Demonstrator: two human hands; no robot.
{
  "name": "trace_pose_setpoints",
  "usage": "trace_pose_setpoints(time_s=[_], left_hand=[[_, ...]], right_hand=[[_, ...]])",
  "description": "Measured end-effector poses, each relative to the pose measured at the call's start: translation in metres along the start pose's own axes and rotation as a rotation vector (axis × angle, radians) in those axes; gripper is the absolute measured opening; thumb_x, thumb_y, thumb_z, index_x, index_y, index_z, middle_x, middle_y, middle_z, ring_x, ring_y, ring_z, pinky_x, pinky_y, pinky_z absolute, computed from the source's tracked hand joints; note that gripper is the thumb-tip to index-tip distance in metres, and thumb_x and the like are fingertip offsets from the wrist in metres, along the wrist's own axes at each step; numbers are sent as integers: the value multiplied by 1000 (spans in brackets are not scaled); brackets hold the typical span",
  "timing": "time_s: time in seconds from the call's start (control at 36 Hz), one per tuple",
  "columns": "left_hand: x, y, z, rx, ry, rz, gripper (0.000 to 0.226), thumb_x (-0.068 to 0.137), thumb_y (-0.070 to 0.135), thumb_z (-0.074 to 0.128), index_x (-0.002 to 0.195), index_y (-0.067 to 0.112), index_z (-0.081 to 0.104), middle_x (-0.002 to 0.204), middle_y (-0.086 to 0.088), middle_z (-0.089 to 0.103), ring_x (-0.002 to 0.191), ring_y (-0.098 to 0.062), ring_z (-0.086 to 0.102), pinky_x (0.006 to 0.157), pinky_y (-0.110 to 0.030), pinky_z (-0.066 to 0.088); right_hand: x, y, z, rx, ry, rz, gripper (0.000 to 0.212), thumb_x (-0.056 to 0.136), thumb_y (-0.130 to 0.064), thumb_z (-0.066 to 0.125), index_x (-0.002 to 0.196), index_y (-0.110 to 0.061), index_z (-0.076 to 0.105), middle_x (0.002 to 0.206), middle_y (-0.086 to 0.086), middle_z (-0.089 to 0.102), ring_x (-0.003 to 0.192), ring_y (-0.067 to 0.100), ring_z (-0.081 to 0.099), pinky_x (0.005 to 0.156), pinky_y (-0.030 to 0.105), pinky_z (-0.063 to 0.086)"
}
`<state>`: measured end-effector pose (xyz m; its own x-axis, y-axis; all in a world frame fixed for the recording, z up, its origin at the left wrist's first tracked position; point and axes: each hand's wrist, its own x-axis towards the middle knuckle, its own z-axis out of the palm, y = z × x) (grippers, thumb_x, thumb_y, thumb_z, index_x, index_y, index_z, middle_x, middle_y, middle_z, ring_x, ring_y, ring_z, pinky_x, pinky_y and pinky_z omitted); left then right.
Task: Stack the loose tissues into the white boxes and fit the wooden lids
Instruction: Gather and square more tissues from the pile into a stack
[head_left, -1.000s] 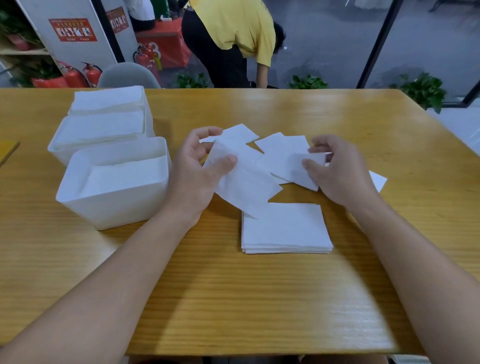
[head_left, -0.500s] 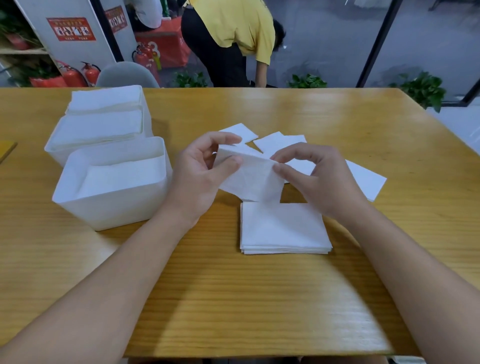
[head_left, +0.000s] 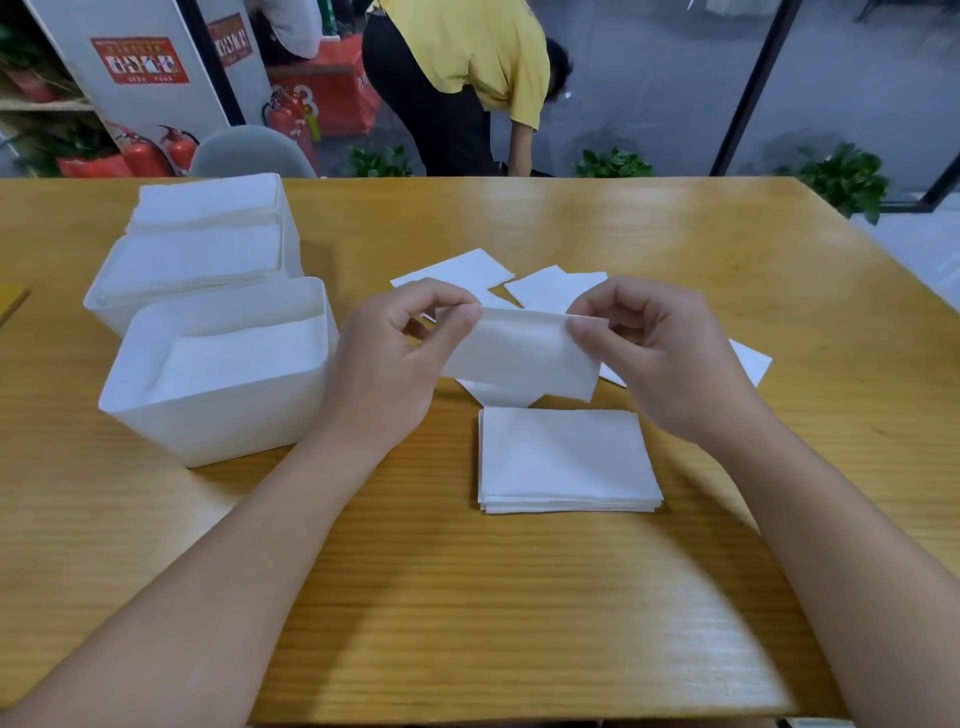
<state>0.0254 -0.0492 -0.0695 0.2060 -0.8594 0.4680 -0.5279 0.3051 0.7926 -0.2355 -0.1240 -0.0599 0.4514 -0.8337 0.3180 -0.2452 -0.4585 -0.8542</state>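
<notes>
A: What was hidden or hard to make out?

B: The tissue (head_left: 519, 358) covered part of the loose tissues (head_left: 556, 288) lying behind it on the table (head_left: 467, 597). The person in yellow (head_left: 467, 57) beyond the table was cut off at the top edge. No wooden lids could be made out.

A: Which way did the tissue run?

B: Its long axis ran left to right, held above the table just beyond the stack (head_left: 569, 457). The left hand (head_left: 384, 374) pinched its upper left corner between thumb and forefinger; the right hand (head_left: 665, 358) pinched the upper right corner likewise. The sheet hung down from that top edge toward the stack.

A: And the boxes?

B: Three boxes stood at the left, touching. The near box (head_left: 218, 410) was partly filled; the middle box (head_left: 156, 296) and far box (head_left: 234, 208) were filled to the brim with tissues.

A: Any writing?

B: A red sign (head_left: 140, 60) and another (head_left: 230, 41) hung on white panels behind, lettering too blurred to read.
</notes>
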Motion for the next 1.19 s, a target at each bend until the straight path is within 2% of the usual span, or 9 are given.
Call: trace_pose_setpoints(time_s=[0.08, 0.14, 0.22, 0.33, 0.47, 0.64, 0.83, 1.06, 1.19], left_hand=[[0, 3, -1, -58, -47, -19, 11, 107, 37, 72, 102, 29, 78, 67, 3, 60, 60, -18, 46, 57, -28, 38], [-1, 6, -1, -153, -113, -63, 15, 104, 38, 75, 102, 23, 77, 57, 0, 43, 54, -21, 34, 53, -25, 32], [-3, 9, -2, -277, -288, -185, 20, 100, 38, 80, 106, 20, 78, 59, -16, 36, 56, -30, 32, 52, -28, 37], [-6, 5, -2, -82, -492, -249, 17, 99, 43, 77, 115, 36, 74, 54, 5, 46, 52, -16, 51, 58, -29, 42], [-8, 5, -2, 12, -621, -316, 16, 102, 45, 75, 117, 46, 70, 58, 0, 64, 49, -14, 50, 49, -18, 37], [-8, 6, -4, 5, -672, -361, 21, 99, 53, 76, 119, 49, 70, 62, -5, 69, 49, -18, 50, 55, -31, 42], [-11, 4, 2, 48, -673, -324, 18, 100, 51, 75, 117, 47, 69, 69, 0, 75, 54, -13, 56, 58, -25, 45], [-12, 3, 4, 127, -647, -252, 9, 103, 48, 72, 112, 45, 70, 72, 6, 76, 60, -10, 59, 75, -45, 56], [-11, 4, 3, 133, -610, -206, 6, 104, 47, 71, 110, 44, 73, 71, 8, 75, 60, -4, 55, 69, -34, 47]], right_hand=[[-10, -2, -8, 161, -10, 52, 7, 106, -17, 73, 102, -13, 77, 75, 20, 66, 63, 26, 60, 60, 33, 52], [-17, 0, -15, 210, -28, 133, 5, 104, -18, 75, 106, -13, 76, 66, 13, 54, 57, 26, 53, 56, 32, 49], [-28, 8, -24, 194, -89, 271, 13, 100, -20, 79, 112, -21, 75, 62, 4, 51, 52, 24, 46, 53, 30, 39], [-33, 13, -26, 141, -142, 348, 17, 97, -18, 81, 111, -24, 73, 59, 3, 48, 52, 24, 38, 53, 29, 32], [-33, 12, -27, 3, -178, 368, 20, 93, -19, 82, 108, -27, 73, 57, 3, 53, 50, 22, 40, 48, 24, 36], [-33, 10, -33, 7, -219, 386, 17, 94, -21, 81, 107, -29, 74, 59, 5, 54, 51, 24, 40, 51, 28, 32], [-34, 12, -33, -68, -244, 379, 12, 94, -21, 81, 101, -29, 74, 62, 1, 61, 51, 21, 46, 51, 27, 38], [-32, 17, -33, -184, -230, 313, 9, 92, -22, 83, 93, -28, 76, 62, -3, 64, 53, 11, 47, 49, 15, 36], [-32, 18, -34, -183, -253, 304, 10, 92, -22, 84, 96, -28, 77, 63, -2, 67, 53, 7, 49, 50, 11, 36]])
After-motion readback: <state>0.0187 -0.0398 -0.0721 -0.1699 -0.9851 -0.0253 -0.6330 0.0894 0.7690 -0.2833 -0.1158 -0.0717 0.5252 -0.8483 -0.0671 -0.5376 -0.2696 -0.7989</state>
